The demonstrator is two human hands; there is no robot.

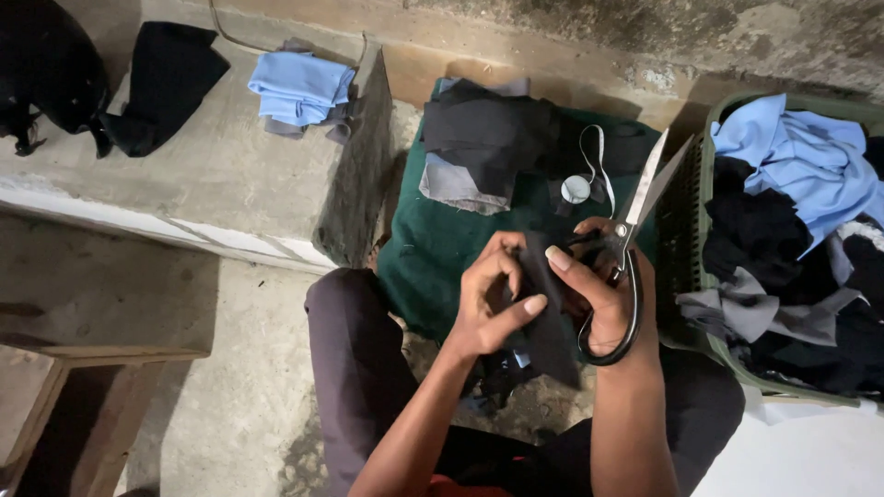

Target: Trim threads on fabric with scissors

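Note:
My left hand (493, 299) pinches a small piece of black cloth (545, 322) between thumb and fingers, just above my lap. My right hand (603, 285) grips large black-handled scissors (635, 221), whose silver blades stand apart and point up to the right; its thumb also presses on the same black cloth. Below the hands, more dark scraps hang down between my knees.
A green cloth (433, 248) lies on the floor ahead with folded black and grey fabric (488, 143) and a white measuring tape (580, 184) on it. A green basket (691, 221) of blue, black and grey cloth stands right. Blue cloth (299, 87) rests on a concrete ledge left.

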